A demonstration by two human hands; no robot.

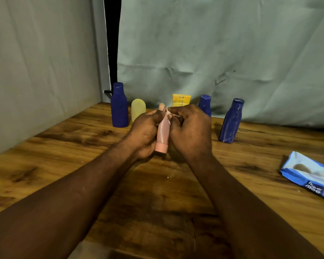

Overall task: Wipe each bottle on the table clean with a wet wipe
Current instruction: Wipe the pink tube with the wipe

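Head view. Left hand [144, 131] grips a pink tube [163, 135], cap end down, above the table [64, 156]. Right hand [191, 131] pinches a white wet wipe [169, 114] against the tube's upper end.

Beyond the hands: tall blue bottle [119, 107], pale yellow bottle [138, 108], yellow tube [181, 99] with unreadable print, small blue bottle [205, 104]. Right of the right hand: leaning blue bottle [231, 121]. Farther right: blue wipes pack [310, 176], marked "mee mee".

Left hand [144, 131] and right hand [191, 131] bare, nails [161, 106] apparently plain.
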